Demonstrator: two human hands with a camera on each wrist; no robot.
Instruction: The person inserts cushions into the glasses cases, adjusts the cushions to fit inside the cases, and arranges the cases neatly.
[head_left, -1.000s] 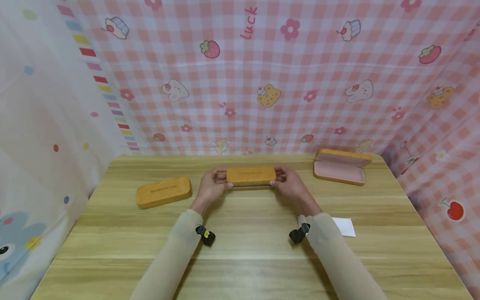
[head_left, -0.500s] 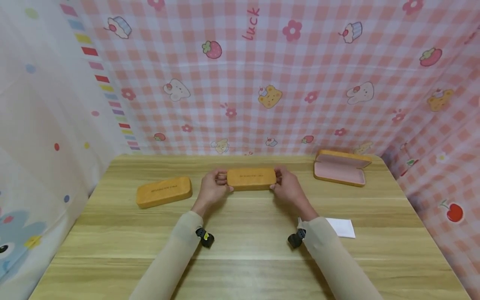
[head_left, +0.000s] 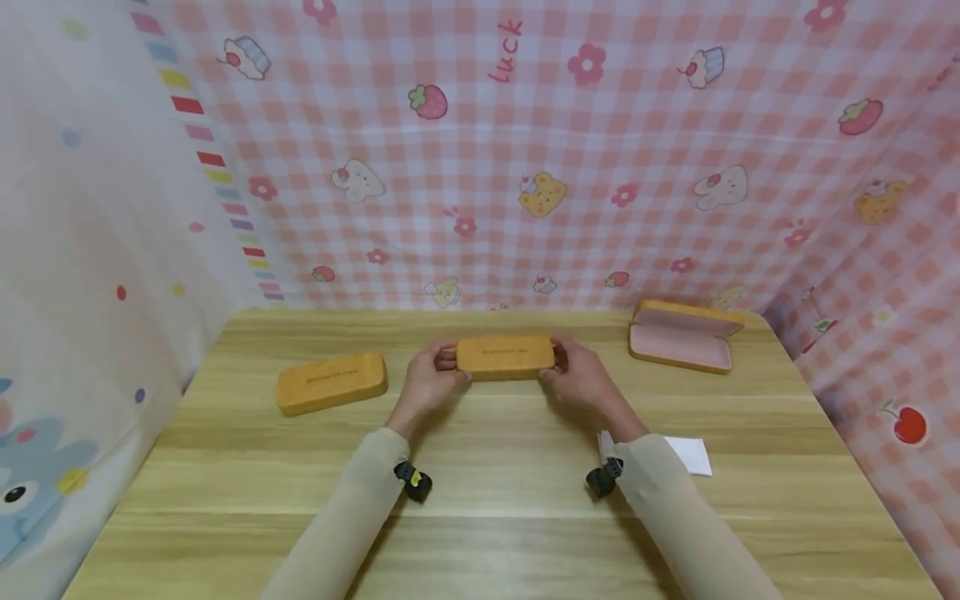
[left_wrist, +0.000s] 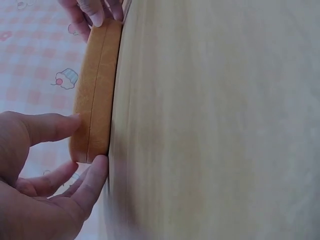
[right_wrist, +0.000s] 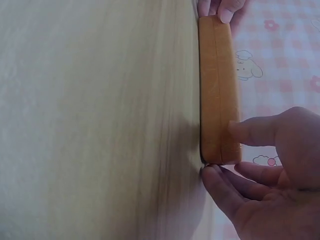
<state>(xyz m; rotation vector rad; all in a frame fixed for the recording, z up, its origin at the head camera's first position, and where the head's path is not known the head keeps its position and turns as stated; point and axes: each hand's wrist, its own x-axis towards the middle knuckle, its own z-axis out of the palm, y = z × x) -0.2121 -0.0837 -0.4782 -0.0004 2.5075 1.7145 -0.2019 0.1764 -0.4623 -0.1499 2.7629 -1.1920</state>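
A closed orange-tan glasses case (head_left: pixel 506 358) with small dark lettering on its lid lies flat on the table, toward the back middle. The left hand (head_left: pixel 431 377) grips its left end, thumb on the front edge and fingers around the end. At the opposite end the right hand (head_left: pixel 582 377) holds it the same way. Both wrist views show the case (left_wrist: pixel 97 90) with its lid seam shut to a thin line, and the thumb of each hand pressed on the front side.
Left of the hands lies a second closed glasses case (head_left: pixel 332 383). An open glasses case (head_left: pixel 680 344) with pink lining stands at the back right. A folded white cloth (head_left: pixel 690 455) lies partly under the right sleeve. A checked curtain (head_left: pixel 480 150) hangs behind the wooden table (head_left: pixel 495 533).
The lid of the middle glasses case has come down: a gap along its front edge one second ago is now shut. Both hands have stayed at its ends.
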